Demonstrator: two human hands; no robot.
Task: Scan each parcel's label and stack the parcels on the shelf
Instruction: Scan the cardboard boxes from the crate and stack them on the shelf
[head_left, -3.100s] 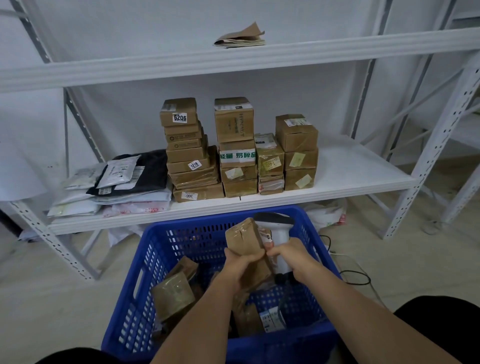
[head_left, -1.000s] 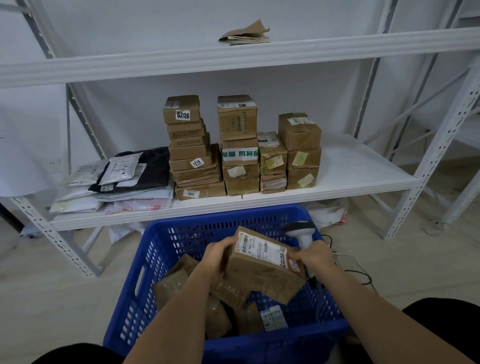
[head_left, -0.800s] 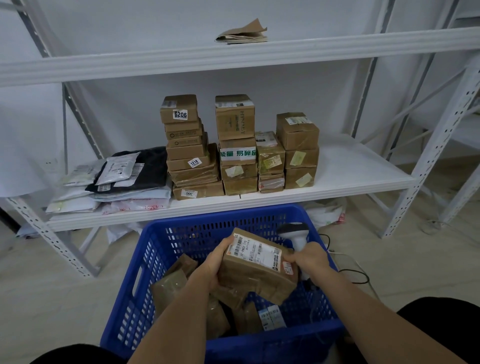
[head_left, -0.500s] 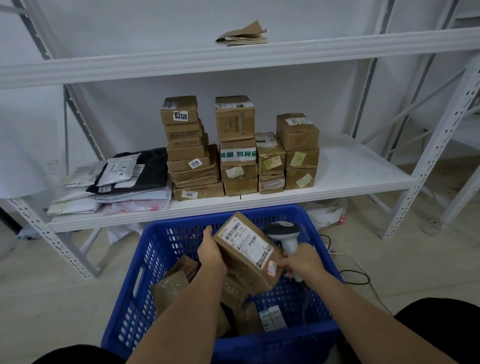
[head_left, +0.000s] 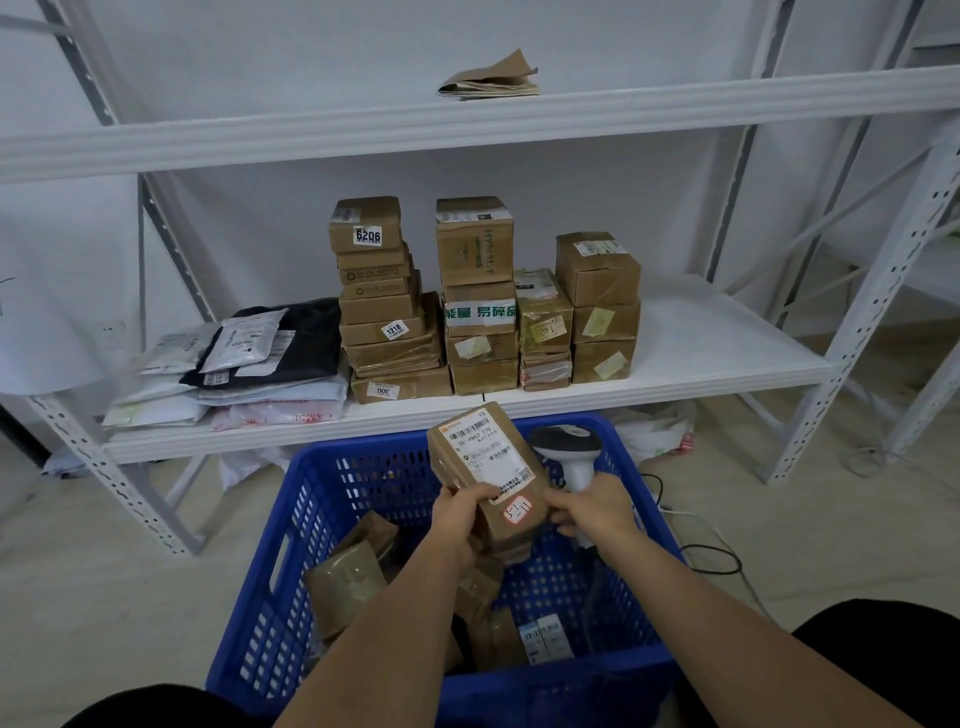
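One parcel (head_left: 488, 470), two hands, one scanner (head_left: 570, 453)

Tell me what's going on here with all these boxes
A person is sorting parcels. Their left hand grips a brown parcel above a blue crate, its label facing up. The right hand holds a handheld scanner beside the parcel and also touches the parcel's near end. More parcels lie in the crate. Stacked boxes and flat mail bags already sit on the white shelf behind.
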